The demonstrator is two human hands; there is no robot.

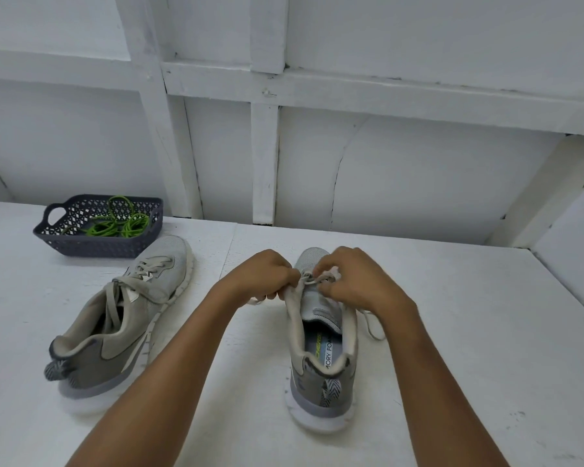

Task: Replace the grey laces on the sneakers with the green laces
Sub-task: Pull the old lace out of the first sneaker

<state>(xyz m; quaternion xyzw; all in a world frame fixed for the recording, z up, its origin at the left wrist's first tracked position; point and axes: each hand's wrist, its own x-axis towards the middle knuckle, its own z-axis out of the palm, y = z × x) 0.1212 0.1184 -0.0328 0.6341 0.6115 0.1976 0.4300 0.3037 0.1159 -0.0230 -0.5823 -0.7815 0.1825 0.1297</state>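
Left hand [267,274] fingers curl tight on the upper of the grey mesh white-soled sneaker [317,392], front centre; right hand [354,281] fingertips pinch its pale grey flat lace [309,280]. Best approach: brace upper & ease out one crossing per eyelet, no yanking. Bright green cord laces [115,227] sit in dark grey plastic basket [98,246], far left.

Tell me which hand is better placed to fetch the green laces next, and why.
Likely left. The left hand is nearer the basket holding the green laces, far left; the right hand would cross the sneaker both now grip.
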